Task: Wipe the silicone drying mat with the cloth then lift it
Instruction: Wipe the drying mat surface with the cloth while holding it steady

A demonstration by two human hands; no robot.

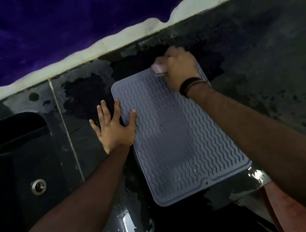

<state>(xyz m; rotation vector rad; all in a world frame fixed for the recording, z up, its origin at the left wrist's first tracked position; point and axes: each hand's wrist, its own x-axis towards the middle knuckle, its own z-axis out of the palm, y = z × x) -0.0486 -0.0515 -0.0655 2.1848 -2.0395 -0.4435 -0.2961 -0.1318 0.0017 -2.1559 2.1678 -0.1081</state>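
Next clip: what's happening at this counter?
A person is wiping a grey mat that lies flat on a wet dark counter. The right hand grips a cloth at the mat's far end. The left hand, fingers spread, presses on the mat's left edge and the counter beside it. The mat has not been lifted yet. A sink sits to the left.

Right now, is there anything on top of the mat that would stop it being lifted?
Only the hands: the left hand presses its left edge, and the right hand holds the cloth on the mat at its far end.
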